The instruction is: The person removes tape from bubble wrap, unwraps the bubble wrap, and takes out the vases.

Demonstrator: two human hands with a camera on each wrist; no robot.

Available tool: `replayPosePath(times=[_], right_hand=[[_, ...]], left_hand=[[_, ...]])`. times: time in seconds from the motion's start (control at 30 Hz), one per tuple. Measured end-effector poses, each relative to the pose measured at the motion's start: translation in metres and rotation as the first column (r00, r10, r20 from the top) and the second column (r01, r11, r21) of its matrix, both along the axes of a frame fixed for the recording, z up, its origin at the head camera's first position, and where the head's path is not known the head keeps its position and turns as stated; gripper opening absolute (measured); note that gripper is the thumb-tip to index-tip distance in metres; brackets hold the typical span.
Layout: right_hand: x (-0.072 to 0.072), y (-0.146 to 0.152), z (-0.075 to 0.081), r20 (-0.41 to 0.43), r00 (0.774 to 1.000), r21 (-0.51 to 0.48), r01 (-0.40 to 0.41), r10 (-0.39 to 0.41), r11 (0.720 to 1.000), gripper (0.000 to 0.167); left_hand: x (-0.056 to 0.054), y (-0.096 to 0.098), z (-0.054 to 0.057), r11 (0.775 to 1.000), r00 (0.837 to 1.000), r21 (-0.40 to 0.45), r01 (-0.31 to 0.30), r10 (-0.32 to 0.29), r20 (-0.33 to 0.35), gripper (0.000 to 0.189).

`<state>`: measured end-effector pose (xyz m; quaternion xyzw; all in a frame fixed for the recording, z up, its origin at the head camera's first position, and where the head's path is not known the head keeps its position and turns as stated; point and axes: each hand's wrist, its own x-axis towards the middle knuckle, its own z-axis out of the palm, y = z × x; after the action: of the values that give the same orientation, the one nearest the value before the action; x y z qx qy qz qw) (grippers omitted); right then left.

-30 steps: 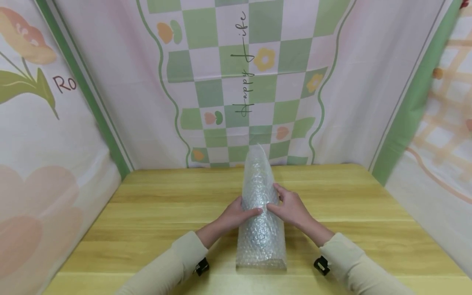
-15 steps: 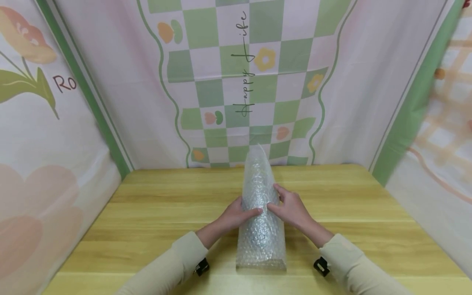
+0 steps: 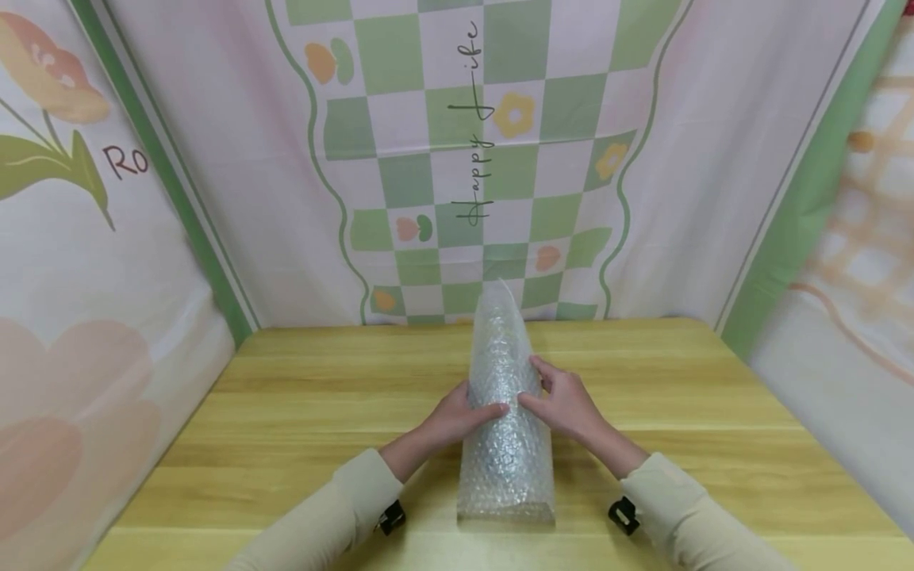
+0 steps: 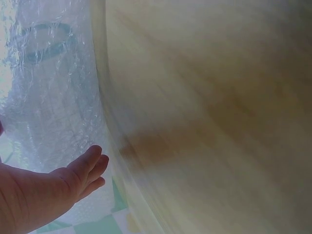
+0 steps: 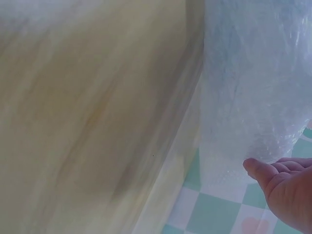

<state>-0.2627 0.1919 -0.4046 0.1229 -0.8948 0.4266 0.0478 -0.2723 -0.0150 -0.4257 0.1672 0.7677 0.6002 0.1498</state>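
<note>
A roll-shaped bundle of clear bubble wrap (image 3: 505, 468) lies lengthwise on the table, its wide end near me and its narrower end pointing at the back. My left hand (image 3: 450, 416) holds its left side, thumb across the top. From the right, my right hand (image 3: 567, 403) grips it with the thumb on top and fingers along the side. The two thumb tips are close together over the middle. In the left wrist view, a teal curved line shows through the bubble wrap (image 4: 58, 92). The right wrist view has the thumb at the lower part of the wrap (image 5: 253, 87).
The wooden table (image 3: 307, 396) spreads out on both sides of the bundle. Behind it hangs a green-and-white checked curtain (image 3: 507, 170); printed cloths flank it left (image 3: 64, 262) and right (image 3: 850, 262). Black wrist devices (image 3: 390, 517) sit below both cuffs.
</note>
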Motion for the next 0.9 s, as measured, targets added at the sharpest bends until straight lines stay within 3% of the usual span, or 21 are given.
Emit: replayPosePath(times=[0.9], right_hand=[[0.001, 0.014, 0.002, 0.036, 0.993, -0.068, -0.106, 0.109, 0.992, 0.072]], left_hand=[[-0.001, -0.002, -0.003, 0.999, 1.000, 0.017, 0.027, -0.027, 0.008, 0.084]])
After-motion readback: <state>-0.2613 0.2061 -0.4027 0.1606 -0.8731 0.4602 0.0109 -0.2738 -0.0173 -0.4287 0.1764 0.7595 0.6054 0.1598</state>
